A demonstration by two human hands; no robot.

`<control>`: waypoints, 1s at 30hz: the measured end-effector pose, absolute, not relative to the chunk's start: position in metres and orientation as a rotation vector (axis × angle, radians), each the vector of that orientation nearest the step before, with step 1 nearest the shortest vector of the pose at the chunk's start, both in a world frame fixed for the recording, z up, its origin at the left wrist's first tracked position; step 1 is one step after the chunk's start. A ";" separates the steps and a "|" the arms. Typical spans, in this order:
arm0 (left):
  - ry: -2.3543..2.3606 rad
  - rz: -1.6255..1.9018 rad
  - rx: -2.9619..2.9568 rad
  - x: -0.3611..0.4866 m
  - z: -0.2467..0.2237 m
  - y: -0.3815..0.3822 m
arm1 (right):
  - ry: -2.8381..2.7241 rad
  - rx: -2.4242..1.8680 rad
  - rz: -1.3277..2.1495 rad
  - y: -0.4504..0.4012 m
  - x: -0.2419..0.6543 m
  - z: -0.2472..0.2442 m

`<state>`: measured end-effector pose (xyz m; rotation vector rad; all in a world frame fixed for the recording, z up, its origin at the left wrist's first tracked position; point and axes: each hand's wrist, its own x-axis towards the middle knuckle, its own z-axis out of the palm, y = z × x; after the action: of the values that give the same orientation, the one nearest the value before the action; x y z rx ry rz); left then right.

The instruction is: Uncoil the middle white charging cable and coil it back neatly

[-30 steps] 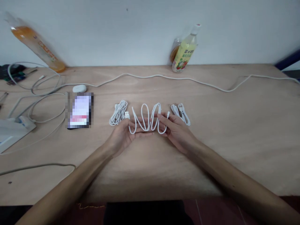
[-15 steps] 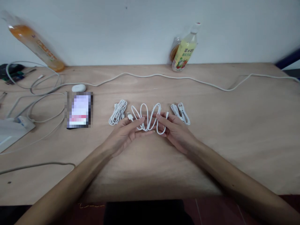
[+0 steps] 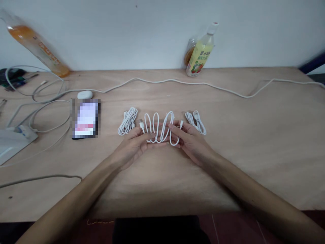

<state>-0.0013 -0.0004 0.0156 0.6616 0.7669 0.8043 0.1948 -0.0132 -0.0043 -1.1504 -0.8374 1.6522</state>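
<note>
- A looped white USB cable (image 3: 164,128) spans two bare hands over a wooden table (image 3: 162,179), its coils side by side.
- The left hand (image 3: 133,144) is partly closed — thumb across the lower loops, fingers beneath — with the USB-A plug (image 3: 142,125) jutting just above it.
- The right hand (image 3: 191,139) pinches the cable's other end, thumb on top, the slim plug (image 3: 181,124) upright beside its fingers.
- Near the held cable, one white cable bundle (image 3: 127,122) lies at nine o'clock, another coiled white cable (image 3: 200,124) at three.
- Farther out, a smartphone (image 3: 86,118) glows at nine o'clock; a yellow-labelled drink bottle (image 3: 200,56) stands at one.
</note>
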 end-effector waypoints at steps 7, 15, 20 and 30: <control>0.754 0.796 0.646 -0.003 0.014 -0.001 | -0.907 -1.159 1.613 -0.012 0.195 -0.006; 0.732 0.785 0.652 -0.004 0.015 -0.001 | -1.063 -1.173 1.495 -0.011 0.198 -0.005; 0.752 0.788 0.620 -0.005 0.012 0.000 | -1.115 -1.222 1.453 -0.012 0.201 -0.010; 0.742 0.799 0.630 -0.004 0.014 -0.001 | -1.103 -1.294 1.497 -0.012 0.201 -0.002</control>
<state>-0.0038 -0.0008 0.0140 0.6299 0.7423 0.7987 0.2010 -0.0120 -0.0020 -1.2935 -1.1030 1.4975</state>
